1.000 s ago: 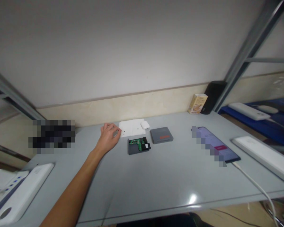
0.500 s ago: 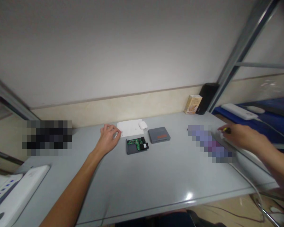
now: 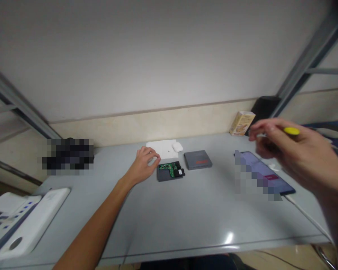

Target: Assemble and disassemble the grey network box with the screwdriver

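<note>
On grey table (image 3: 186, 213), left hand (image 3: 143, 165) rests beside circuit board (image 3: 171, 171).

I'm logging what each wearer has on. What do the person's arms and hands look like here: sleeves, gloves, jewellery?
Both are bare. The left hand and its forearm show no sleeve, glove, watch or ring. The right hand is blurred, but no glove or sleeve shows on it or its wrist; rings cannot be told.
</note>
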### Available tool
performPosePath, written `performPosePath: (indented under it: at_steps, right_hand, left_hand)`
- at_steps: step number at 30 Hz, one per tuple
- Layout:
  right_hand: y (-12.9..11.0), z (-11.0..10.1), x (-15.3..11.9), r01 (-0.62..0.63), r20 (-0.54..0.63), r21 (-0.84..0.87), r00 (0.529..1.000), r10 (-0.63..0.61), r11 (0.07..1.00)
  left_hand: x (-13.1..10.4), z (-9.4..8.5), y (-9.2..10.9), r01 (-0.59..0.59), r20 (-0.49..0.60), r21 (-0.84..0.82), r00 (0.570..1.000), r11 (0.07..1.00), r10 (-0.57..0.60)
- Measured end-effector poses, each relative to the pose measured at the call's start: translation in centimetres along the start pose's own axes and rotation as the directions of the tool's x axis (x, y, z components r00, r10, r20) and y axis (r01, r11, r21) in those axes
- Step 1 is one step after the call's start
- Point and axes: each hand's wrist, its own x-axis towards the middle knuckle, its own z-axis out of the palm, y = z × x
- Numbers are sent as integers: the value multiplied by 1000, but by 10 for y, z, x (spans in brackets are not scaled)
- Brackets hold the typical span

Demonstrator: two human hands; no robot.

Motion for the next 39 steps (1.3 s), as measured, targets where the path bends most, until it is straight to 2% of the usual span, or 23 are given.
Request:
performPosePath:
  at_steps: [1, 2, 3, 4, 6, 8, 11, 15, 19, 26, 30, 39]
  right_hand:
    - [-16, 18, -1, -6, 76, 290, 997, -17, 957]
    - [-28, 38, -1, -24, 127, 480, 991, -42, 877]
    - [-36, 58, 0, -49, 168, 578, 984, -59, 814]
    - [-40, 79, 1, -49, 175, 610, 982, -74, 791]
    - [-37, 120, 2, -37, 200, 524, 976, -81, 851]
    - [-28, 152, -2, -52, 259, 406, 964, -60, 912]
    - [-15, 180, -14, -12, 285, 316, 955, -83, 949]
    - [-11, 185, -28, 60, 250, 312, 958, -143, 948]
    - [-16, 182, -30, 63, 241, 299, 961, -139, 952]
    - [-16, 185, -34, 55, 298, 323, 942, -156, 945]
    - [-13, 188, -35, 49, 328, 297, 933, -150, 954]
    - [-15, 191, -35, 65, 328, 297, 930, -165, 953]
  left_hand:
    - [0, 1, 6, -16, 25, -38, 1000, 999, 17]
    - [-1, 3, 13, -35, 48, -69, 998, 997, 38]
    - [-1, 4, 18, -58, 66, -96, 996, 994, 64]
    - [-2, 6, 23, -71, 97, -116, 992, 991, 83]
    - [-3, 8, 30, -87, 161, -136, 981, 987, 109]
    - [-4, 11, 33, -90, 181, -149, 977, 985, 117]
    - [-5, 15, 32, -93, 195, -180, 972, 979, 129]
    - [-7, 20, 30, -83, 196, -241, 972, 967, 132]
    - [-5, 17, 29, -72, 192, -274, 973, 959, 128]
    - [-4, 1, 16, -43, 184, -195, 980, 980, 79]
    - [-5, 2, 9, 13, 230, -154, 973, 988, 23]
    - [-5, 5, 10, -10, 233, -193, 971, 981, 55]
